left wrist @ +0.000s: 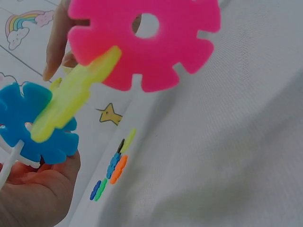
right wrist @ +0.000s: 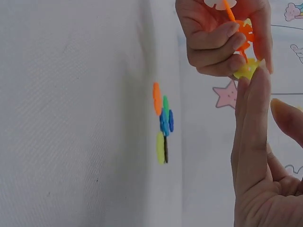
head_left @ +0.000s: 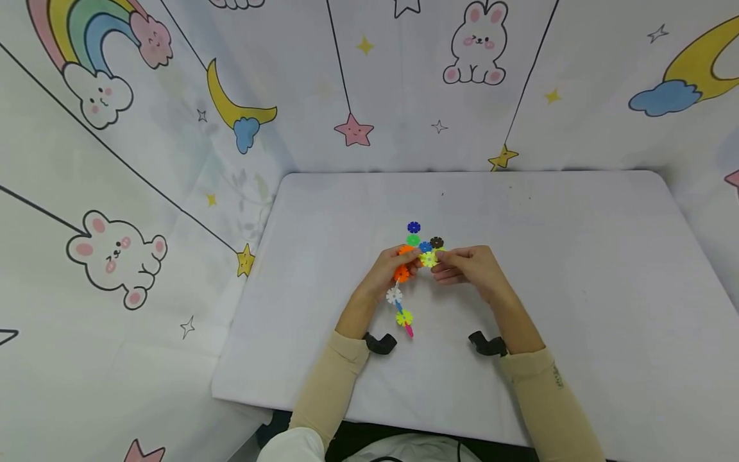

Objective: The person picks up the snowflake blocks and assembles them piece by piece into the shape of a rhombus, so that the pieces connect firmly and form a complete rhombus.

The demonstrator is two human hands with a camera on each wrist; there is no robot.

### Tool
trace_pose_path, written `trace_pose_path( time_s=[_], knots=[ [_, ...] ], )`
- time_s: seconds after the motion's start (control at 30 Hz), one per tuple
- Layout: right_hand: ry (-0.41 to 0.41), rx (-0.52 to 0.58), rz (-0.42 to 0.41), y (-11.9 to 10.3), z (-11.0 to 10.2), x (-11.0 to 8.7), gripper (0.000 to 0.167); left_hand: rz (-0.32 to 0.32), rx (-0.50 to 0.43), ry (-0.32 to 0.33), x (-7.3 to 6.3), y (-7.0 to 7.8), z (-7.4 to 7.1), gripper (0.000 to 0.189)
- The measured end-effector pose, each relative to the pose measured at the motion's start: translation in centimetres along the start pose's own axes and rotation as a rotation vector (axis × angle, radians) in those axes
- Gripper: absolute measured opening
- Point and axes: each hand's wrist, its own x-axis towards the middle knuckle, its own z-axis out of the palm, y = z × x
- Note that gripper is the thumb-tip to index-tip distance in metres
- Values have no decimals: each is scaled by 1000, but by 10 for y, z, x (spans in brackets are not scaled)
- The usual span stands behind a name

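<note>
Pink, yellow, blue, white and orange notched plastic discs form a chain above the white cloth-covered worktop. The pink disc, round-holed and glossy, is cut off by the left wrist view's top edge. Of the hands, the left hand grips the chain, its curled fingers hiding part of the orange discs. The right hand touches a yellow flower-shaped disc at the chain's upper end; whether it pinches that disc, I cannot tell. Beyond the hands lie loose dark blue, green, blue, blackish, orange and yellow-green discs, the last mostly hidden in the head view.
</note>
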Motion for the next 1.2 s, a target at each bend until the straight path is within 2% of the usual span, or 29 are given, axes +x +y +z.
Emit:
trace_pose_path(
  time_s=[0.23, 0.37, 0.53, 0.87, 1.1, 1.2],
  knots=[
    [51, -90, -20, 2, -7, 4, 35, -22, -31, 4, 0, 1, 0, 22],
    [105, -152, -14, 0, -11, 8, 35, -23, -58, -2, -1, 2, -2, 22],
    [134, -232, -16, 0, -14, 13, 34, -14, -72, -6, -1, 1, -3, 21],
    [183, -476, -10, 3, -12, 31, 29, -2, -73, -13, -1, 0, -5, 20],
    [217, -731, 17, -2, -6, 40, 35, -11, -72, -6, -1, 0, -5, 21],
    [220, -789, 37, -4, -5, 43, 36, -11, -75, -7, 0, 0, -5, 21]
  ],
)
